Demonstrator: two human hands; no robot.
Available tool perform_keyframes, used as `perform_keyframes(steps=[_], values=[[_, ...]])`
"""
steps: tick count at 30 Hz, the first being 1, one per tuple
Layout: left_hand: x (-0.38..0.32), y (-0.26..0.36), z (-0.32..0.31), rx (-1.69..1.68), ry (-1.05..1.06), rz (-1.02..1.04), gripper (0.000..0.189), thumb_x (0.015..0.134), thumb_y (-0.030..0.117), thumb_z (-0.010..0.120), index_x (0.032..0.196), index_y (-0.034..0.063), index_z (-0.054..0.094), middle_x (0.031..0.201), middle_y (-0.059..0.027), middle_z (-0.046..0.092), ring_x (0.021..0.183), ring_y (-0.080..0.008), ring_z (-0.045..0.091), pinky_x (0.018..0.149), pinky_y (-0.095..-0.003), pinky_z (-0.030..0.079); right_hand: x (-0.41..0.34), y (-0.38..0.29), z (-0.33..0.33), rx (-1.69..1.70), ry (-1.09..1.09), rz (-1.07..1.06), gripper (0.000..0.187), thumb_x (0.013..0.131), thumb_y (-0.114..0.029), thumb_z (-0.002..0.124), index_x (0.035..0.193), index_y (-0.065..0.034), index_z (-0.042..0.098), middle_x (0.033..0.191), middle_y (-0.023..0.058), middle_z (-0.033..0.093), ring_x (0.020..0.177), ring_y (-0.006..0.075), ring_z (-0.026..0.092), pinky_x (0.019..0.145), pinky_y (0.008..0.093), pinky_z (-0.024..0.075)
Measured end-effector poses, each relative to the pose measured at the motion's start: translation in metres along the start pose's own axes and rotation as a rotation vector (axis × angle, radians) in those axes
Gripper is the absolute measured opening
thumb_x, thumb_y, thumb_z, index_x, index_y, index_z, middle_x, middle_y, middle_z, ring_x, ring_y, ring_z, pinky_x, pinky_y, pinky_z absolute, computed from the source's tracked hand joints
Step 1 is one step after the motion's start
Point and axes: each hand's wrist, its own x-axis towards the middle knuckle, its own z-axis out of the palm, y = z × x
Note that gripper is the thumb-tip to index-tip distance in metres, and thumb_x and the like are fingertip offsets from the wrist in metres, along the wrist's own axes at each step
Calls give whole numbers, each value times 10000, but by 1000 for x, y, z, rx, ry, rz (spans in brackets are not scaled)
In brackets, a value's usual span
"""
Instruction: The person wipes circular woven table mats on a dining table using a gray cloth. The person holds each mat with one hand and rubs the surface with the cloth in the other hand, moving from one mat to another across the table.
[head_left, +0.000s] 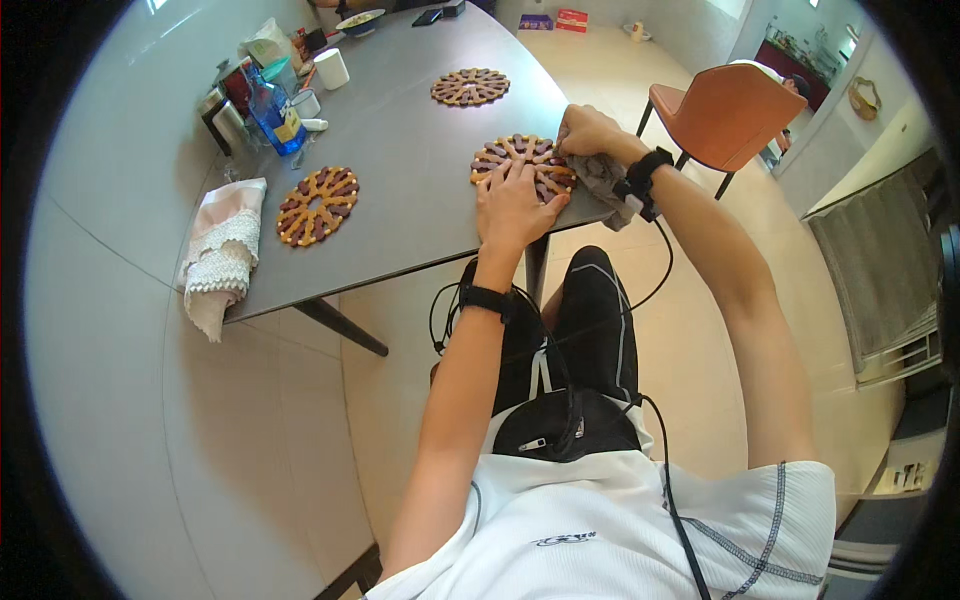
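A round wooden trivet (499, 154) of light and dark pieces lies near the front right edge of the grey table (405, 172). My left hand (516, 206) rests flat on it with the fingers spread. At its right rim my right hand (589, 135) grips a crumpled grey cloth (600, 180), which hangs down past the table's edge. The cloth touches or nearly touches the trivet's rim; the fingers hide the exact contact. A second trivet (319, 206) of the same kind lies to the left, and a third trivet (471, 87) farther back.
Along the wall stand a blue bottle (276, 112), a metal flask (223, 120) and a white cup (331, 69). A folded lace-trimmed cloth (225, 247) overhangs the left corner. A bowl (361, 22) is at the back. An orange chair (727, 112) stands right; black cables (660, 277) hang from my wrist.
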Motion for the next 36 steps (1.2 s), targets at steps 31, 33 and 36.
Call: perform_keyframes(steps=[31,33,36], values=[[2,12,-7,-64,-144,8,634,834,534,741,1263,71,678,1487,-97,560,1418,-280,452,1187,-468,308,7,32,14,-31,238,202,253,757,-231,706,968,-171,833,936,201,760,886,384,742,860,443,591],[1,0,-8,-40,-129,-4,634,836,536,740,1263,71,678,1484,-98,563,1419,-280,453,1184,-467,312,14,13,12,-61,221,99,229,770,-236,704,951,-181,833,933,192,763,893,373,745,847,437,592],[0,2,-6,-27,-134,-21,641,836,541,740,1267,72,674,1471,-96,571,1421,-278,454,1180,-466,318,6,21,21,83,188,48,231,772,-224,730,977,-164,819,1046,215,757,1003,373,738,901,457,582]])
